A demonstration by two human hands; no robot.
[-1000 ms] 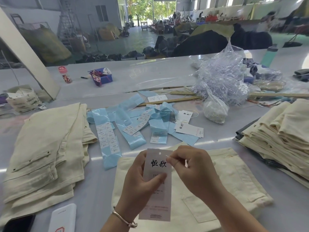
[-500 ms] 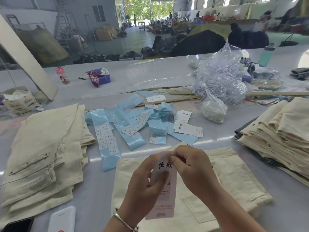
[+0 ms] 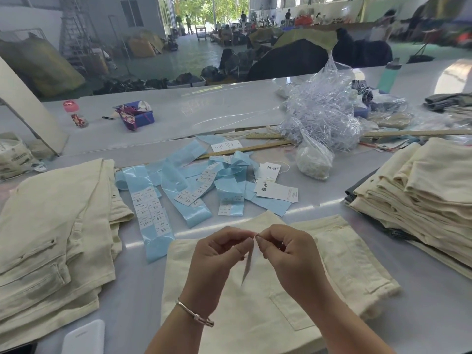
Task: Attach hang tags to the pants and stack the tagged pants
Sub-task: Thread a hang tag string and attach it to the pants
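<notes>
A folded cream pair of pants (image 3: pixel 339 264) lies in front of me on the table. Above it my left hand (image 3: pixel 217 259) and my right hand (image 3: pixel 286 254) pinch the top of a white hang tag (image 3: pixel 247 267), which hangs edge-on between them. More hang tags (image 3: pixel 277 191) lie beyond among blue sticker strips (image 3: pixel 148 200). A stack of cream pants (image 3: pixel 51 233) sits at my left, and a taller pile of cream pants (image 3: pixel 419 195) at my right.
A clear bag of plastic tag strings (image 3: pixel 324 113) and a small bag of white bits (image 3: pixel 314 162) stand behind the tags. Wooden rulers (image 3: pixel 245 149) lie across the table. A white power bank (image 3: pixel 84 338) rests at the near left edge.
The hang tag has turned from facing me to edge-on, and both hands have closed together at its top. The view has shifted slightly.
</notes>
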